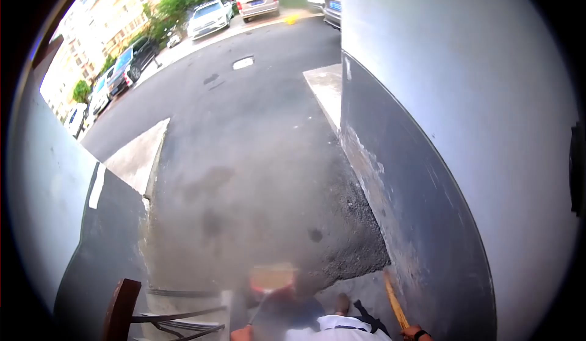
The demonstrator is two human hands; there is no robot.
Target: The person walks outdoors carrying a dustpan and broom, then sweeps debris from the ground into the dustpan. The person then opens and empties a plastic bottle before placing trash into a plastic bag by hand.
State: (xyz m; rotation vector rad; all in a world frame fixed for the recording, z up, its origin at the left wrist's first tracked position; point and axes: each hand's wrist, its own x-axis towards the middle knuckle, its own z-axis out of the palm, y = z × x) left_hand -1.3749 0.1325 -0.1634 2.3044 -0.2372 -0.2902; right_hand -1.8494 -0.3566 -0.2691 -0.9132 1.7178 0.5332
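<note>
At the bottom edge, my left hand is closed round a thin handle, only partly in view. It leads up to a blurred, red-edged, tan scoop-like thing, which resembles a dustpan; its exact kind is unclear. To the right, my right hand, with a dark band at the wrist, grips a yellowish wooden stick that slants up and left along the right wall. The stick's lower part is cut off by the frame. White clothing and one shoe show between my hands.
Grey-and-white walls flank me left and right. Rough broken asphalt edges the right wall. A brown wooden post and dark bars stand lower left. Parked cars line the road beyond.
</note>
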